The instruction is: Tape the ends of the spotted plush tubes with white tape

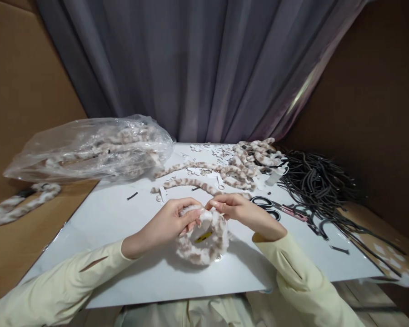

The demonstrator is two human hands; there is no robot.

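Note:
A white and brown fluffy fabric tube (204, 260), bent round into a ring, is held just above the near middle of the table. My left hand (177, 218) is closed on the ring's upper left, with thumb and fingers pinching the plush. At the upper right, my right hand (233, 209) pinches the same tube near where its ends seem to meet. The fingers hide the exact join. Through the ring's opening shows a small yellow object (203, 237) on the table.
Behind my hands lie more fluffy tubes (187, 182) and scattered small metal and white bits (221, 154). Black-handled scissors (266, 205) lie to the right, before a heap of black cords (313, 181). A clear plastic bag (88, 147) of plush tubes stands back left. Cardboard (27, 81) walls both sides.

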